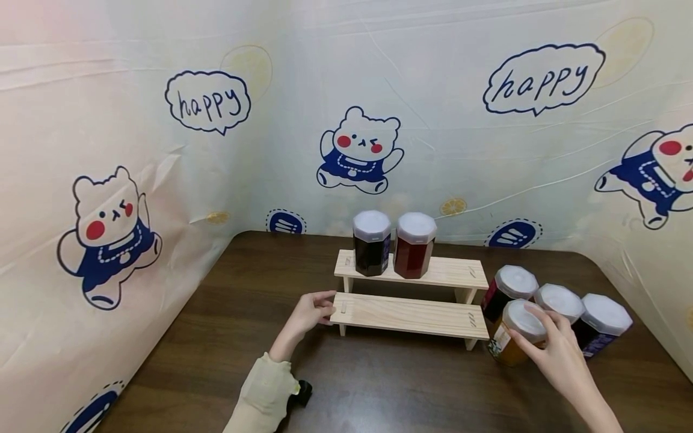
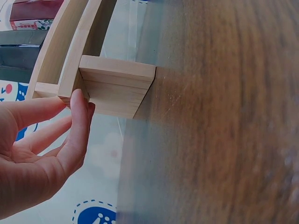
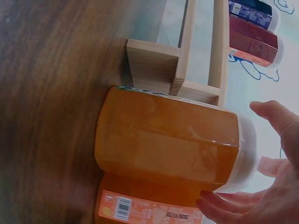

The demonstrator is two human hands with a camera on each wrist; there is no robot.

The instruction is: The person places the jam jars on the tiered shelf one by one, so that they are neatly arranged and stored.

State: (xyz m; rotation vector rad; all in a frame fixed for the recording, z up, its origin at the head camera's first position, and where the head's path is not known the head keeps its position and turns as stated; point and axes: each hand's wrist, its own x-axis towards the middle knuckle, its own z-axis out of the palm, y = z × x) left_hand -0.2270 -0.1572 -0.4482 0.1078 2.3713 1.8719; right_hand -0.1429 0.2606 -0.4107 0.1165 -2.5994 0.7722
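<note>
A two-step wooden rack [image 1: 411,314] stands on the table. My left hand [image 1: 313,311] pinches the left end of its lower step, thumb and fingers at the corner [image 2: 70,86]. At the rack's right end stands a jar of orange contents [image 3: 168,135] with a white lid [image 1: 524,319]. Around that lid is my right hand [image 1: 557,349], fingers spread; in the right wrist view its thumb [image 3: 268,112] is apart from the lid, while other fingertips reach the jar's far side. A dark jar [image 1: 371,243] and a red jar [image 1: 414,245] sit on the upper step.
Behind and right of the orange jar stand a dark red jar [image 1: 509,288], another white-lidded jar [image 1: 559,302] and a dark purple-labelled jar [image 1: 601,322], close together. A printed cloth [image 1: 433,120] hangs behind the brown table [image 1: 216,361].
</note>
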